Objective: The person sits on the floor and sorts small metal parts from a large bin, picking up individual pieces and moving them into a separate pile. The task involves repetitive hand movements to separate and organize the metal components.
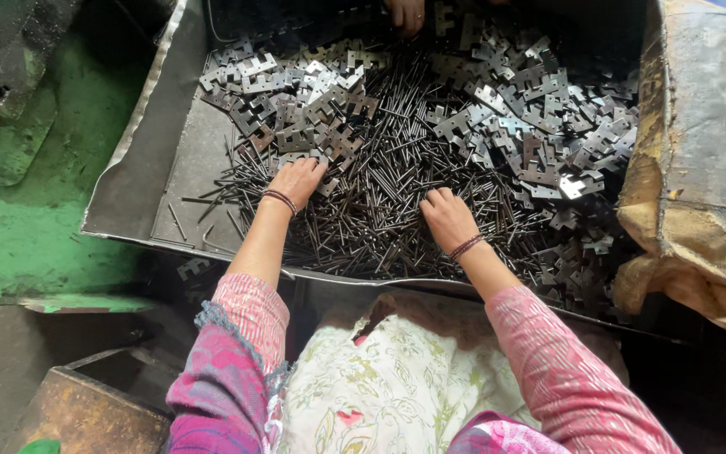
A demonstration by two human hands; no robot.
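Left hand [297, 180] spread flat, right hand [447, 217] loosely curled, both pressed into dark thin metal pins [380, 193] heaped mid-tray. Around them in the sheet-metal tray [136, 185], notched grey hinge plates [313, 92]. At far rim, another person's hand [405, 13].

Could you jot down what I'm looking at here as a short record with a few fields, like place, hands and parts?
Setting: sheet-metal tray beside a green machine surface
Contents: heap of thin metal pins; notched flat hinge plates piled around them
Left hand: palm down, fingers among pins and plates
Right hand: palm down, fingers curled into the pins
Wrists: dark bangles on both
Another person's hand: at the tray's far edge
Right side: worn padded sack
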